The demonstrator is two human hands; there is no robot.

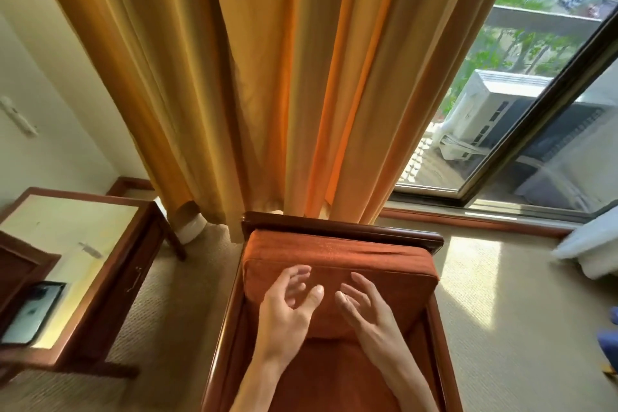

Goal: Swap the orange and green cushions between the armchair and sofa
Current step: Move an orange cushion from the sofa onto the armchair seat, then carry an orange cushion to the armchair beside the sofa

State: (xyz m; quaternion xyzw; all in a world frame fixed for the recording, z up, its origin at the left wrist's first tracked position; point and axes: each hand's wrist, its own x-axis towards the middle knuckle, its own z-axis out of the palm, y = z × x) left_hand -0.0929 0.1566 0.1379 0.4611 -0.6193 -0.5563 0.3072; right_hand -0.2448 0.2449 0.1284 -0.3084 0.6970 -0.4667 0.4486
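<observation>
Side table: dark wooden side table with a pale inset top (67,231) stood at the far left, against the wall; a flat grey rectangular device (31,313) lay on its near edge.
Curtain: long ochre-yellow pleated curtain (254,77) hung behind the chair, its hem reaching the beige carpet (495,311).
Armchair: dark-wood-framed armchair (341,227) stood centre frame, its back rail toward the curtain and its seat open toward the camera.
Orange cushion: rust-orange rectangular fabric back cushion (337,254) stood upright against the armchair's back rail, long axis running left to right across the chair, broad face toward the camera, lower edge meeting the orange seat pad (334,375).
Left hand: left hand (284,311) was spread, fingers loosely splayed and slightly bent, thumb out to the right, holding nothing; it hovered just in front of the cushion's face, and whether the fingertips touched the fabric could not be told.
Right hand: right hand (371,311) lay just beside the left, palm turned inward, fingers straight and relaxed, pointing at the cushion, empty; contact with the cushion could not be told.
Window: glass sliding window with a dark frame (521,130) filled the upper right, showing a white outdoor air-conditioner unit (491,110).
Bedding: white bedding (592,244) showed at the right edge.
</observation>
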